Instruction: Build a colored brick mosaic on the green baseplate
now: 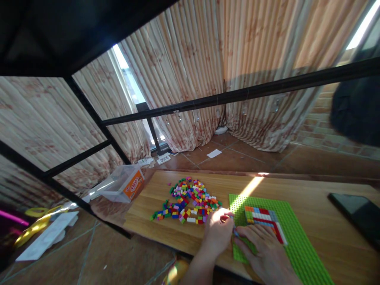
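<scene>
A wooden counter (314,221) stands on a tiled floor (243,152). Nearest, the left hand (218,227) and the right hand (264,247) meet at the left part of a baseplate (297,241). Their fingers are bent and nearly closed about a small bluish piece (235,231); which hand has hold of it, I cannot tell. The baseplate lies flat on the counter, bright green and studded, and carries a low brick patch (263,217) with red, white, light-blue and orange parts. Leftward, loose multicoloured bricks (196,192) are spread. Farther hang patterned curtains (190,79).
</scene>
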A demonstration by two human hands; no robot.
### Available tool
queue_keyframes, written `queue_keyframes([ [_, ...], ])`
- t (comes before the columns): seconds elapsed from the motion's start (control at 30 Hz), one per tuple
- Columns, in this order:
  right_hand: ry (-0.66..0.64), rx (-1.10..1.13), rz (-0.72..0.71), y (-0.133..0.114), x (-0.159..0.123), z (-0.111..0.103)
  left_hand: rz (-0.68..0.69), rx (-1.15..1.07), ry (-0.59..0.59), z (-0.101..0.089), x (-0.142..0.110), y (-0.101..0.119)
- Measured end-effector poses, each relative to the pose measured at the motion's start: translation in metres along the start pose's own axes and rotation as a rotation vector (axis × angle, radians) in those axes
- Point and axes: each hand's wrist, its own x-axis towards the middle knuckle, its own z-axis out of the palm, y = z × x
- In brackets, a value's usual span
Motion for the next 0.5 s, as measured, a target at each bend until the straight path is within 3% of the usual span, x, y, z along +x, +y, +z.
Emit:
queue_keyframes([
  [0.17, 0.028, 0.036, 0.001, 0.001, -0.003, 0.002, -0.054, 0.225, 0.119, -0.047, -0.007, 0.001],
  [0.3, -0.002, 0.052, 0.014, 0.002, -0.003, 0.002, 0.021, 0.514, 0.272, -0.087, -0.007, -0.012],
  [0.4, -0.032, 0.051, 0.019, 0.0, -0.002, 0.001, -0.003, 0.528, 0.378, -0.101, 0.002, -0.019],
  [0.5, -0.027, 0.048, 0.029, 0.0, 0.0, 0.0, -0.057, 0.459, 0.401, -0.104, 0.011, -0.021],
])
